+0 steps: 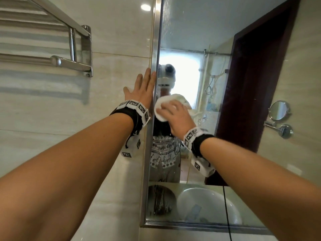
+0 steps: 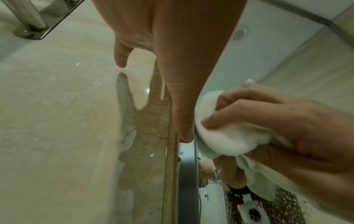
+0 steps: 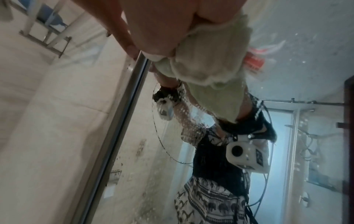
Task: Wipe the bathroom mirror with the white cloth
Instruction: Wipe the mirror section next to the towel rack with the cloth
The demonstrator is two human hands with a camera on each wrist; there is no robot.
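Note:
The bathroom mirror (image 1: 199,32) hangs on the tiled wall in a metal frame (image 1: 157,49), its glass speckled with droplets. My right hand (image 1: 173,113) grips a bunched white cloth (image 1: 160,110) and presses it against the glass near the left edge. From the left wrist the cloth (image 2: 224,136) bulges out under the right hand's curled fingers (image 2: 249,104). In the right wrist view the cloth (image 3: 206,60) hangs below the palm against the wet mirror (image 3: 306,53). My left hand (image 1: 142,87) lies flat with straight fingers on the wall tile, its fingertips at the mirror frame.
A chrome towel rack (image 1: 73,40) juts from the wall at upper left. The mirror reflects a white basin (image 1: 205,206) at its bottom and a dark door frame (image 1: 251,84). A small round shaving mirror (image 1: 279,110) is also reflected at the right.

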